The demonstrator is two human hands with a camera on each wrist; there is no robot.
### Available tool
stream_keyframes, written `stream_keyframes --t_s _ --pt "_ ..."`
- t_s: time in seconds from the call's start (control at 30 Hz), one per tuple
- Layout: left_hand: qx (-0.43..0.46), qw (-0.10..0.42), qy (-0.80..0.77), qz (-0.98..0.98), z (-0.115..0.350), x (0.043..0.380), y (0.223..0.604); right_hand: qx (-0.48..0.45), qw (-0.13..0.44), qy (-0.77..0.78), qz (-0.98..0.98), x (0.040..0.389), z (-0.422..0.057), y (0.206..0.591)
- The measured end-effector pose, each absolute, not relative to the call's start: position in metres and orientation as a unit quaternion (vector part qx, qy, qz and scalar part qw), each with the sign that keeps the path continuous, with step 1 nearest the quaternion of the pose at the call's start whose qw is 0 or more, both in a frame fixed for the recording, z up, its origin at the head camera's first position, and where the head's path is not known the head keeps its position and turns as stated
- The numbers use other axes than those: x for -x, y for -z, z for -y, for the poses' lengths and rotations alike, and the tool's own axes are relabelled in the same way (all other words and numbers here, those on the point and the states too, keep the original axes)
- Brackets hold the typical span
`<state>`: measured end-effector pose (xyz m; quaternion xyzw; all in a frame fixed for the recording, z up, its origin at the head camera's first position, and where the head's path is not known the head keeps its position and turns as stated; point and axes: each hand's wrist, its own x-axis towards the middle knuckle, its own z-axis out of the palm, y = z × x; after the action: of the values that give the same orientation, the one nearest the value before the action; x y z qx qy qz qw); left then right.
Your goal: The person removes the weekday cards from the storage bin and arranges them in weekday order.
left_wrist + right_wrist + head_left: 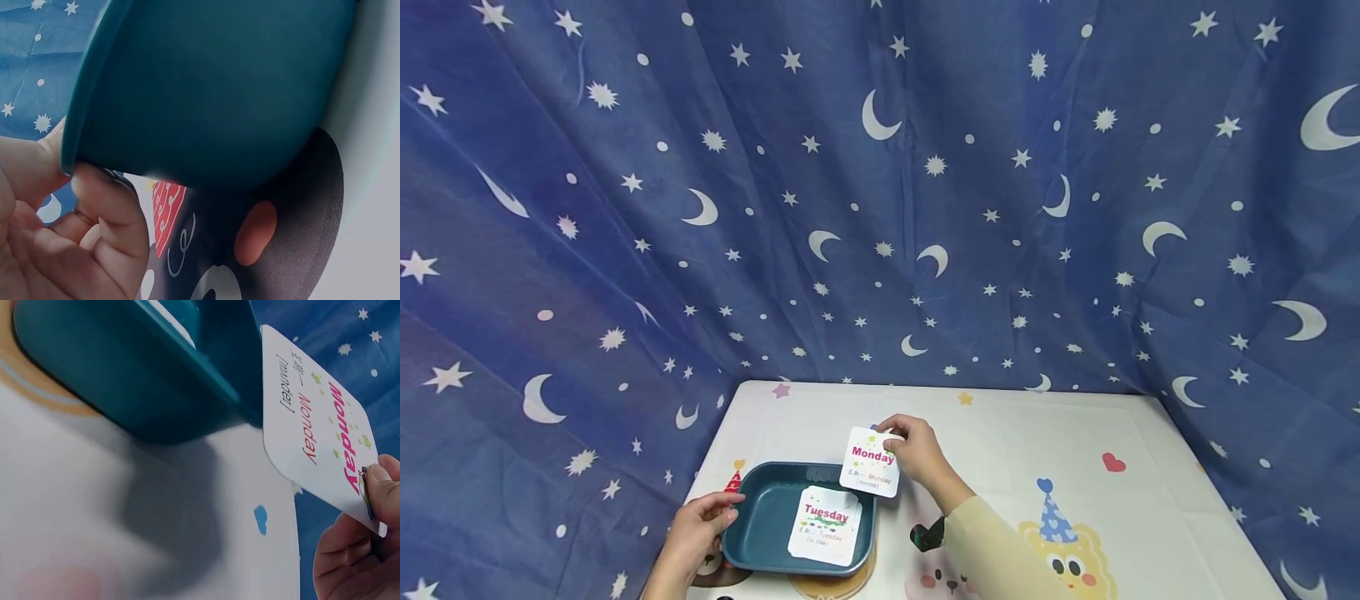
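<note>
A white card printed "Monday" (869,463) is pinched at its upper right corner by my right hand (917,454). In the right wrist view the thumb lies on the printed face of the Monday card (319,425). The card overlaps the back right corner of a teal rectangular dish (760,512). Inside the dish lie white cards, the top one reading "Tuesday" (825,529). My left hand (696,533) holds the dish's left rim; the left wrist view shows thumb and finger pinching the edge of the dish (206,94).
The dish stands on a white tablecloth (1000,450) printed with cartoon animals, hearts and stars. Right of the dish lies a dark heart shape (927,534). A blue curtain (880,208) with moons and stars hangs behind and on both sides of the table.
</note>
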<state>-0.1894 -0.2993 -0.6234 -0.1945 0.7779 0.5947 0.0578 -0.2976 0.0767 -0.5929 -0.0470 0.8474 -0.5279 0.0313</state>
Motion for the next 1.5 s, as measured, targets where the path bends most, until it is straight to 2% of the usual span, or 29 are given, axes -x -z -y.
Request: stream_keyframes --t_s 0.8,1.2,1.5 --pt "0.191 0.058 -0.594 -0.779 0.298 0.191 0.624 -0.010 0.022 0.562 -0.827 0.321 -0.126 0.624" --pt "0.196 0.055 -0.595 -0.777 0.300 0.191 0.626 -0.010 0.043 0.515 -0.856 0.322 -0.127 0.635" --pt "0.194 0.051 -0.592 -0.780 0.300 0.191 0.626 -0.044 0.026 0.501 -0.864 0.321 -0.124 0.642"
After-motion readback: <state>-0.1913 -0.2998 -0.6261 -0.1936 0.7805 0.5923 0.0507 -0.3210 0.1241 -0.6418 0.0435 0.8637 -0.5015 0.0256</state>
